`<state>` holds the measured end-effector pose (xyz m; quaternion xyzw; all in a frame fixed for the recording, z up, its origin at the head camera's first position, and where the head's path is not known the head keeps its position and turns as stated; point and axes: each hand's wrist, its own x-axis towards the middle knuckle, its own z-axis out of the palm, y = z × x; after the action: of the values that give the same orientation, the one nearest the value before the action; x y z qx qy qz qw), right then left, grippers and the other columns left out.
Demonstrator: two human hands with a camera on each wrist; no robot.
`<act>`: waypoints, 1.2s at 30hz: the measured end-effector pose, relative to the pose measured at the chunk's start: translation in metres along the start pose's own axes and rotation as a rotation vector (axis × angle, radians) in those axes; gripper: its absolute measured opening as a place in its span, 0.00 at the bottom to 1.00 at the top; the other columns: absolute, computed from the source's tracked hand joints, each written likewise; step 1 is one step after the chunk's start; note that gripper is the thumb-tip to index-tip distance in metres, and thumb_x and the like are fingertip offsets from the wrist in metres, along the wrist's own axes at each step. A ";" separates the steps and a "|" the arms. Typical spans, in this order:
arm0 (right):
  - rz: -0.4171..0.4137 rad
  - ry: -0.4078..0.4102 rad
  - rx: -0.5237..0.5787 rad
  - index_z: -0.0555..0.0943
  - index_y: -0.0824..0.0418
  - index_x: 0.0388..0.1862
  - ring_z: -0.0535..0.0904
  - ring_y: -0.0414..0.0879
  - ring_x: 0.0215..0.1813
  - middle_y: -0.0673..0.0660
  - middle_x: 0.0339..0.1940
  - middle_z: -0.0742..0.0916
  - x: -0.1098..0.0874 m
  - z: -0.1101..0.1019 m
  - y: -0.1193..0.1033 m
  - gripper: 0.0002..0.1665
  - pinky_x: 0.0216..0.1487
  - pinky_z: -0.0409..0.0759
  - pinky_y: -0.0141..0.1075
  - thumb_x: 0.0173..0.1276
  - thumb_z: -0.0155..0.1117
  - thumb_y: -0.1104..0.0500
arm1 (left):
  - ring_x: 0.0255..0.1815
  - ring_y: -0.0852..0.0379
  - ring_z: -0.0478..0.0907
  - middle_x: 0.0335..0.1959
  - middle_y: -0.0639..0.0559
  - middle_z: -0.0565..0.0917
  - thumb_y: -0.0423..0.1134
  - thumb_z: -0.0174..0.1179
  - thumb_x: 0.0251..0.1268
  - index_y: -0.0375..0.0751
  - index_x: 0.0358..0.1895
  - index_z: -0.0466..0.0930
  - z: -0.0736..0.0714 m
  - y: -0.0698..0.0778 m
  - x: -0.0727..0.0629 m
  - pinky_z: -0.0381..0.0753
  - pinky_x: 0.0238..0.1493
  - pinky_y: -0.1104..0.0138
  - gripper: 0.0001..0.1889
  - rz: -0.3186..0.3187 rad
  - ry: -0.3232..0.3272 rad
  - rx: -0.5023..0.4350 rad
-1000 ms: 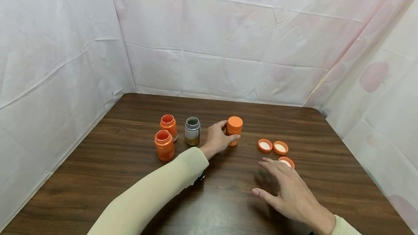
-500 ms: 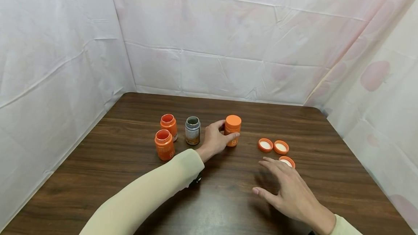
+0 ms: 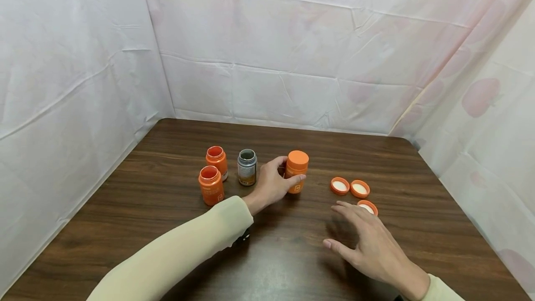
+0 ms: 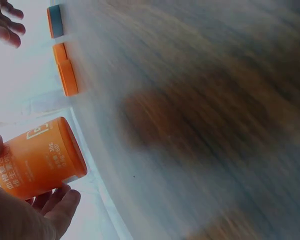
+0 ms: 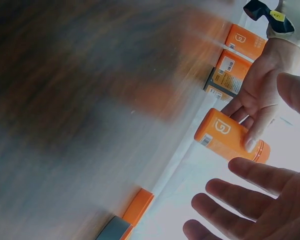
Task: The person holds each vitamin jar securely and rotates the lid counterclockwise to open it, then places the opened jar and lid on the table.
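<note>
My left hand (image 3: 270, 184) grips an orange plastic bottle (image 3: 297, 164) with its orange screw lid on, thumb across the front and fingers behind. In the left wrist view the bottle (image 4: 40, 157) is tilted, its base off the tabletop. My right hand (image 3: 372, 247) hovers with spread fingers and holds nothing. Just beyond its fingertips lie three loose lids, white linings up: a left lid (image 3: 339, 186), a right lid (image 3: 360, 189) and a nearer lid (image 3: 368, 206), partly hidden by that hand. The right wrist view shows a grey-blue lid (image 5: 114, 229) beside an orange one.
Three lidless bottles stand upright left of my left hand: a grey one (image 3: 247, 171), an orange one (image 3: 211, 192) and another orange one (image 3: 218, 164) behind it. The dark wood table (image 3: 267, 254) is bordered by white cloth (image 3: 267, 50) at the back and sides.
My left hand has drawn the lidded bottle slightly to the left and toward me. The right hand, the loose lids and the lidless bottles have stayed where they were.
</note>
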<state>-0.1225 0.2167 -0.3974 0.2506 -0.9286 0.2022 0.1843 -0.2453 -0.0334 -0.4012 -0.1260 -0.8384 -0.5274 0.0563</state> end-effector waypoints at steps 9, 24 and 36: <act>0.007 -0.005 0.011 0.79 0.51 0.65 0.79 0.52 0.62 0.52 0.64 0.83 0.000 0.000 0.000 0.41 0.58 0.74 0.56 0.57 0.79 0.37 | 0.50 0.56 0.83 0.51 0.52 0.85 0.45 0.75 0.62 0.44 0.63 0.79 -0.005 0.002 -0.012 0.82 0.54 0.59 0.27 0.065 -0.012 -0.001; 0.029 -0.012 0.024 0.79 0.50 0.65 0.79 0.50 0.62 0.51 0.65 0.83 -0.001 0.000 -0.001 0.39 0.56 0.77 0.54 0.58 0.78 0.37 | 0.51 0.55 0.84 0.52 0.51 0.85 0.43 0.76 0.60 0.42 0.62 0.79 -0.012 0.004 -0.030 0.82 0.53 0.62 0.27 0.131 -0.042 0.008; 0.042 -0.006 0.038 0.80 0.52 0.64 0.79 0.49 0.63 0.51 0.64 0.83 0.000 0.001 -0.003 0.38 0.55 0.78 0.53 0.59 0.78 0.38 | 0.48 0.55 0.83 0.51 0.52 0.83 0.43 0.77 0.58 0.41 0.60 0.80 -0.017 0.004 -0.046 0.83 0.51 0.62 0.27 0.178 -0.062 0.023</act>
<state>-0.1212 0.2132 -0.3974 0.2351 -0.9302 0.2230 0.1723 -0.2010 -0.0544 -0.4010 -0.2156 -0.8312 -0.5066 0.0782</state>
